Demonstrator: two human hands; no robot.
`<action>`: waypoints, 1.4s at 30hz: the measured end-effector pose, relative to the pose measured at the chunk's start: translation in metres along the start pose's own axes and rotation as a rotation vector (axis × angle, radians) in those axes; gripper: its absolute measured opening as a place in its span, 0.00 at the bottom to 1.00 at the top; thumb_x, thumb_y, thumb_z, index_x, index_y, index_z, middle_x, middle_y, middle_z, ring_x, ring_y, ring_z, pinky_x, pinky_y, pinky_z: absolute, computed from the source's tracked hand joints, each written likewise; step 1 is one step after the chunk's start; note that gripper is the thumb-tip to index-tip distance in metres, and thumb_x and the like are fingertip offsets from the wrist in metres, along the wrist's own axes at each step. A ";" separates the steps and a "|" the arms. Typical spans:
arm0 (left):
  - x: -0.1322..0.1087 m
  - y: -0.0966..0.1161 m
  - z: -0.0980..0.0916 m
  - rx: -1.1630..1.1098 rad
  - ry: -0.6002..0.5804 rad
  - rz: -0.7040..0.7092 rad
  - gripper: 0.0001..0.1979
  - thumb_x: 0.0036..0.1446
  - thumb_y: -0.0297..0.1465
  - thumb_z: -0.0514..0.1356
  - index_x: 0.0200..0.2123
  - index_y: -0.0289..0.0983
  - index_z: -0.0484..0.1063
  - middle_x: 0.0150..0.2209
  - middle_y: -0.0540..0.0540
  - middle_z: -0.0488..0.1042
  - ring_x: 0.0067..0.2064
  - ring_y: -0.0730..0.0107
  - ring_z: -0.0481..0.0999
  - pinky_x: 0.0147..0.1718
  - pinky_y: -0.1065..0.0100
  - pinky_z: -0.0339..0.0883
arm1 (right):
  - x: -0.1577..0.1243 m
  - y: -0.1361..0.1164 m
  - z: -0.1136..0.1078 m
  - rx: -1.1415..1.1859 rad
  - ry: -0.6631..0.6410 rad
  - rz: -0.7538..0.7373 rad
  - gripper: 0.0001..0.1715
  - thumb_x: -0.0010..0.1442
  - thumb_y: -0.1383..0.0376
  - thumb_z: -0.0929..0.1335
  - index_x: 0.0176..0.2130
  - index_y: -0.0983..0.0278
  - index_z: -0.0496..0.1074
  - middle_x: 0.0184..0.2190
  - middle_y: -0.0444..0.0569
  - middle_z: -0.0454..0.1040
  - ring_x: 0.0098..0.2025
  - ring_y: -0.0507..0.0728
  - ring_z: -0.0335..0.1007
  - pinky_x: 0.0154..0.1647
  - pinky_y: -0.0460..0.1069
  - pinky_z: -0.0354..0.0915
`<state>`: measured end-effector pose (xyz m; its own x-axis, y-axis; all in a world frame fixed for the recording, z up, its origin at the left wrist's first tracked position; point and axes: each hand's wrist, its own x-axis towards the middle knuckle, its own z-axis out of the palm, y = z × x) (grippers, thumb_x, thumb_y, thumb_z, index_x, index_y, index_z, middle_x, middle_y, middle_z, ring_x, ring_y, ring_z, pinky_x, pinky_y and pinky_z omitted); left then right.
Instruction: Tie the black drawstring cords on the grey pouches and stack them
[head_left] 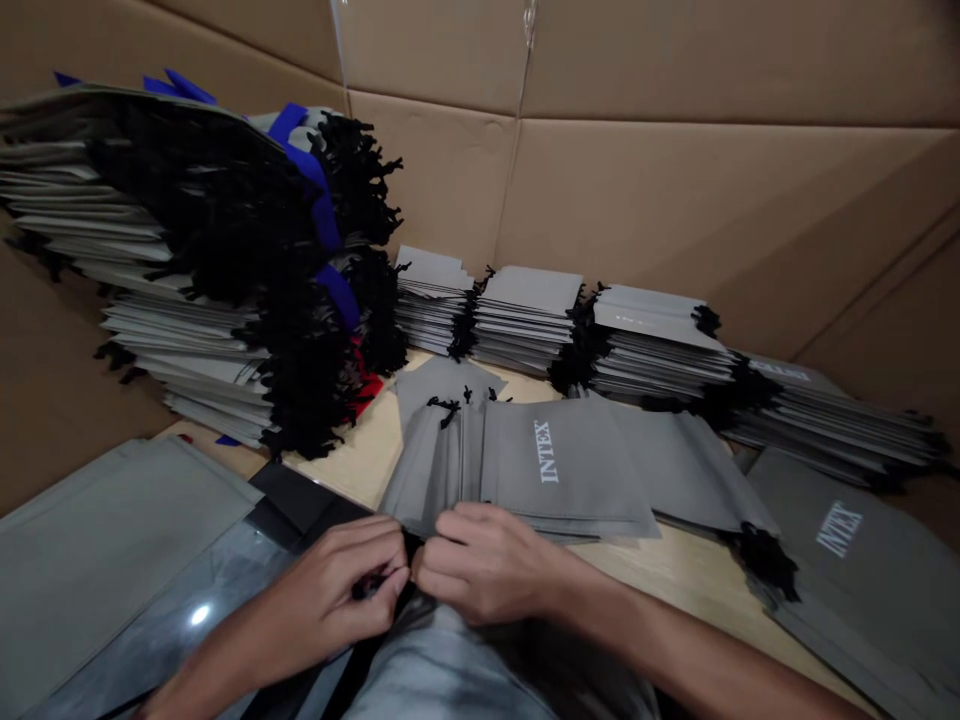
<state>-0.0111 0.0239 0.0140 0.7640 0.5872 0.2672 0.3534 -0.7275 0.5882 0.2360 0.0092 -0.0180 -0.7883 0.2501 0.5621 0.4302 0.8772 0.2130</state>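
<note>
My left hand (349,580) and my right hand (484,565) meet at the table's near edge, fingertips almost touching. Both are closed in a pinch. Something dark shows between them, but what they hold is too small and hidden to make out. Just beyond my fingers lie grey drawstring bags (577,470) printed INTEX, with the folded upper parts (442,450) bunched and small black cord knots (448,408) sticking up. Another grey bag (694,465) lies to their right, its black cord ends (765,560) hanging at the corner.
Tall piles of grey bags (180,345) with black cords and blue straps (311,175) stand at left. Several stacks (529,315) line the cardboard wall (637,190). Further INTEX bags (870,570) lie at right. A flat grey sheet (112,550) lies at lower left.
</note>
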 end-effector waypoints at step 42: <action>0.031 -0.001 -0.014 0.258 0.295 -0.194 0.15 0.72 0.46 0.61 0.36 0.43 0.75 0.35 0.48 0.79 0.37 0.59 0.82 0.38 0.63 0.71 | -0.002 0.027 -0.084 -0.162 -0.347 0.941 0.10 0.80 0.67 0.65 0.46 0.61 0.76 0.46 0.50 0.79 0.50 0.63 0.73 0.42 0.53 0.63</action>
<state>0.0047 0.0485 0.0324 0.4964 0.7706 0.3998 0.6268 -0.6367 0.4490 0.2858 -0.0022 0.0542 -0.1723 0.9384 0.2996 0.9761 0.2035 -0.0759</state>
